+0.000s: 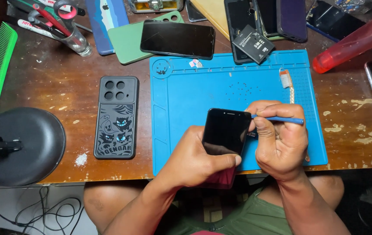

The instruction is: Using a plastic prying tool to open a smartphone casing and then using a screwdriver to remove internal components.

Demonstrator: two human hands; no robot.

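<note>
The left hand (194, 159) is closed around a black phone (226, 132), with the thumb lying across the near part of the screen. The phone is tilted up over the near edge of the blue mat (186, 100). Its screen is dark and shiny. The right hand (279, 141) is curled tight around a thin blue tool (281, 119). The tip of the tool meets the right side of the phone, near its far corner.

To the left of the mat, a black phone case (116, 116) with cartoon ghosts lies flat on the brown table (46, 82). A toothbrush (286, 80) lies on the right part of the mat. Tiny screws (241, 89) are scattered in the middle of the mat.

At the far left, a clear glass cup (76, 40) holds scissors with red handles (62, 11) and other tools. At the far right lies a red bottle (353, 42).
</note>
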